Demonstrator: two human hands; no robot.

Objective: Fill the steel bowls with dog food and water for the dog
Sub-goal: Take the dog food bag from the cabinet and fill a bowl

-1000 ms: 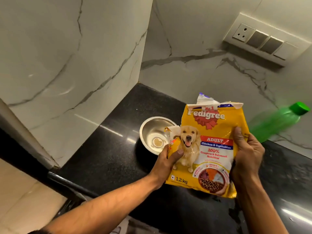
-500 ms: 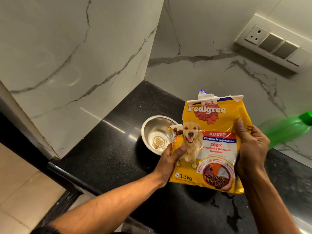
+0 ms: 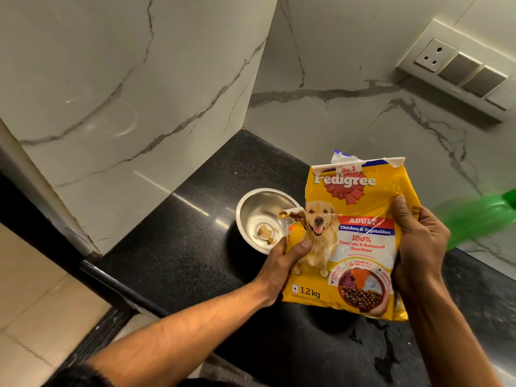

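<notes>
A yellow Pedigree dog food bag is held above the black counter, tilted toward a steel bowl. My left hand grips the bag's left edge, thumb on the front. My right hand grips its right edge. Brown kibble shows at a torn opening on the bag's left side, over the bowl's rim. A few kibble pieces lie in the bowl's bottom. A dark round shape under the bag is mostly hidden; I cannot tell what it is.
A green plastic bottle leans at the right against the marble wall, blurred. A switch panel is mounted on the right wall. The black counter ends in a corner between two marble walls; its front edge drops to a tiled floor on the left.
The bag has tipped a little further toward the bowl and a few kibble pieces have dropped into it. Both hands keep their hold on the bag.
</notes>
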